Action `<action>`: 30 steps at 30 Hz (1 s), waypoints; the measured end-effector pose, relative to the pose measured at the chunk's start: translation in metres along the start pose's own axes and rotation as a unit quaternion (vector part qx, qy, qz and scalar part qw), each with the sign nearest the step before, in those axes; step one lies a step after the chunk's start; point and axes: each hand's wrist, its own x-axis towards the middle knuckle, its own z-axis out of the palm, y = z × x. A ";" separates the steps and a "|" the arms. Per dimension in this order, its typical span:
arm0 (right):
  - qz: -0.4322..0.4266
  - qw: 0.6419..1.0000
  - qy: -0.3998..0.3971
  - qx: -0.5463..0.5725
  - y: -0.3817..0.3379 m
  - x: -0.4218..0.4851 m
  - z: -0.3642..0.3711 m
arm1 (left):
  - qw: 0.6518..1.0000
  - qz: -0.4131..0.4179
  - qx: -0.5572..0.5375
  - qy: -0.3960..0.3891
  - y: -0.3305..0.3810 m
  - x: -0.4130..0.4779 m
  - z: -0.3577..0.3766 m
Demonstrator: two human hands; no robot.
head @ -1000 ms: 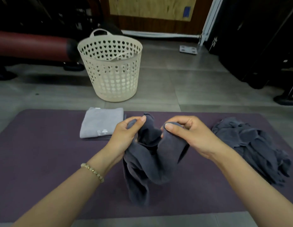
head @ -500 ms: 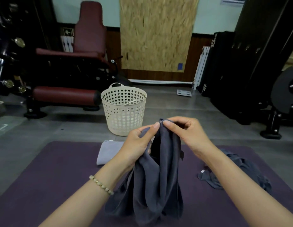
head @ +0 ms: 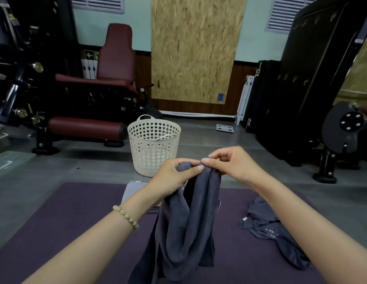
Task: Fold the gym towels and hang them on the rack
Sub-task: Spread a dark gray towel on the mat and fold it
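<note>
Both hands work at the top edge of a dark grey towel (head: 186,228), which hangs in loose vertical folds above the middle of the purple mat (head: 65,222), its lower end reaching down toward the mat. The left hand (head: 174,173) grips one bunch of the edge with curled fingers and thumb. The right hand (head: 229,162) pinches the edge just beside it, and the two hands are nearly touching.

One light grey towel (head: 133,189) lies folded at the mat's far edge, partly behind the left wrist. A crumpled heap of dark towels (head: 266,226) waits on the mat's right side. A cream basket (head: 153,144) stands on the floor beyond the mat's far edge.

The task looks early: one towel is folded, this one is not yet spread, the heap is untouched, and no rack is in view.
</note>
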 end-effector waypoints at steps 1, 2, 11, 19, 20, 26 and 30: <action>-0.007 1.000 0.015 -0.008 0.000 -0.001 -0.002 | 1.000 0.011 0.018 0.008 0.001 0.001 -0.003; -0.015 0.999 0.037 -0.016 0.000 -0.001 -0.004 | 0.999 0.023 0.035 0.030 0.001 0.004 -0.009; -0.002 0.964 0.263 0.035 0.058 -0.005 -0.049 | 0.946 0.003 -0.070 0.316 -0.032 0.026 -0.089; 0.016 0.925 0.362 0.117 0.069 -0.012 -0.075 | 0.913 -0.008 0.069 0.401 -0.051 0.017 -0.123; 0.019 0.924 0.364 0.116 0.068 -0.012 -0.076 | 0.910 -0.010 0.080 0.406 -0.050 0.017 -0.122; 0.027 0.933 0.345 0.099 0.069 -0.012 -0.082 | 0.939 0.023 0.152 0.307 -0.052 0.011 -0.134; 0.051 0.946 0.320 -0.007 0.074 -0.013 -0.086 | 0.967 -0.012 0.196 0.160 -0.049 -0.001 -0.142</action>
